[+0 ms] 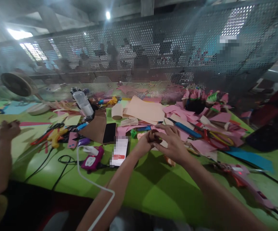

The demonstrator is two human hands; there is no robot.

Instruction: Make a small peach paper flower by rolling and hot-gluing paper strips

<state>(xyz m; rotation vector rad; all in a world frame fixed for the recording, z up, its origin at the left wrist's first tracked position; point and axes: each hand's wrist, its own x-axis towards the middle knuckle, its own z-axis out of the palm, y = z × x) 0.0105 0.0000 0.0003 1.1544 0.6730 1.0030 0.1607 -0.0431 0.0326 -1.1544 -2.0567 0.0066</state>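
Observation:
My left hand (pixel 144 144) is closed around a small brown piece (pixel 154 134), perhaps paper or foam; its exact kind is hard to make out. Reaching in from the right, my right hand (pixel 172 141) has its fingers bent against the same piece, thumb below and fingertips above. Both hands are raised over the green tabletop (pixel 167 195), close together. Below my right hand lies a small peach-coloured scrap (pixel 169 160). Left of my left forearm is a phone with a lit screen (pixel 120 152).
A pink glue gun (pixel 249 184) with a cord lies right. Scissors (pixel 213 139), a blue-handled tool (pixel 188 130) and pink sheets crowd the back. At left are a purple power bank (pixel 92 160), dark phone (pixel 109 133), yellow glue gun (pixel 56 136), bottle (pixel 82 102) and another person's hand (pixel 8 130).

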